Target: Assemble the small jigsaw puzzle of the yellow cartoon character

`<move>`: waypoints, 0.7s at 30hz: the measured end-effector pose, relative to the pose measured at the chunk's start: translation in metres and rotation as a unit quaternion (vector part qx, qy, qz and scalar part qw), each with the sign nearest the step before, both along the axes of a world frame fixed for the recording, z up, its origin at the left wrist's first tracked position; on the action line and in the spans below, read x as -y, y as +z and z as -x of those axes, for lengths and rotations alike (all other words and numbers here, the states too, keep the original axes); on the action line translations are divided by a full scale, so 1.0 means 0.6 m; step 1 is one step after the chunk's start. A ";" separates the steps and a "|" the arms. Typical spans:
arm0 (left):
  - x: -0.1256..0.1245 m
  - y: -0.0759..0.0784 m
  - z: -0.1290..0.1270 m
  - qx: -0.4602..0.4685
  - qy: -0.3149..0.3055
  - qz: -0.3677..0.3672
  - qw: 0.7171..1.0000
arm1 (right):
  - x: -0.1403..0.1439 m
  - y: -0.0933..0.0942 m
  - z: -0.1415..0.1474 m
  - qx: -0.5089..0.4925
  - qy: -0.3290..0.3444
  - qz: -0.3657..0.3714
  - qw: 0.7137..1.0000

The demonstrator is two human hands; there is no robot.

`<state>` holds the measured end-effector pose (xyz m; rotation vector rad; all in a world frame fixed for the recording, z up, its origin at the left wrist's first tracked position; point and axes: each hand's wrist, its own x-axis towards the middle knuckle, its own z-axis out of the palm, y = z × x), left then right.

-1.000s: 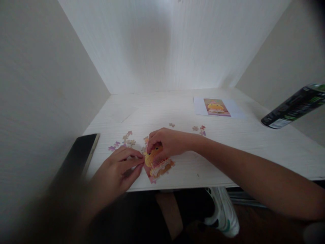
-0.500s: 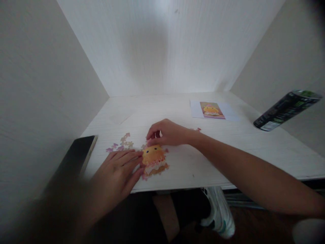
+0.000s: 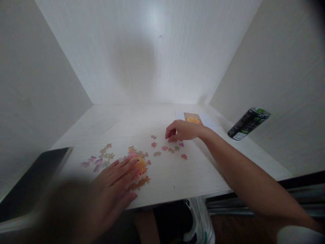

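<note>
A partly assembled jigsaw puzzle (image 3: 140, 166) lies near the table's front edge, showing a yellow figure with a dark eye and a pink top. My left hand (image 3: 119, 178) rests flat over its left side with the fingers stretched out, hiding part of the picture. Farther right, my right hand (image 3: 177, 130) hovers low above loose jigsaw pieces (image 3: 171, 150). Its fingers are curled, with a small gap between thumb and fingertips, and no piece shows between them. Beneath and in front of that hand, the pieces are pink, beige, purple and green.
More loose pieces (image 3: 98, 159) lie left of the puzzle. A dark flat device (image 3: 33, 179) is at the left edge. Behind my right hand lies a sheet with a reference picture (image 3: 192, 118), partly covered. A black drink can (image 3: 247, 124) stands at the right. White panels surround the table.
My right hand has moved right, from the puzzle's upper edge to the loose pieces. My left hand now covers more of the puzzle. The camera view has shifted, uncovering pieces previously behind the right arm.
</note>
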<state>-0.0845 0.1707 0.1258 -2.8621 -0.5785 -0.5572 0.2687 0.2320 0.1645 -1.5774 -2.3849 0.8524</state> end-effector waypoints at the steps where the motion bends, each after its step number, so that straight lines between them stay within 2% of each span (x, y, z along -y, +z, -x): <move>1: 0.000 -0.003 -0.003 0.002 -0.004 0.003 1.000 | 0.007 0.004 -0.007 0.001 0.005 0.017 1.000; 6: -0.005 -0.015 -0.007 0.023 -0.001 0.041 0.999 | 0.047 0.030 -0.014 0.054 0.032 0.090 0.994; 12: -0.002 -0.007 -0.017 0.015 0.019 0.058 0.998 | 0.077 0.045 0.029 0.195 -0.008 0.017 0.981; 17: 0.006 0.006 -0.033 0.033 0.034 0.074 0.996 | 0.088 0.052 0.041 0.227 0.029 0.037 0.973; 21: 0.009 0.012 -0.034 0.042 0.036 0.095 0.994 | 0.094 0.050 0.044 0.231 0.033 0.045 0.971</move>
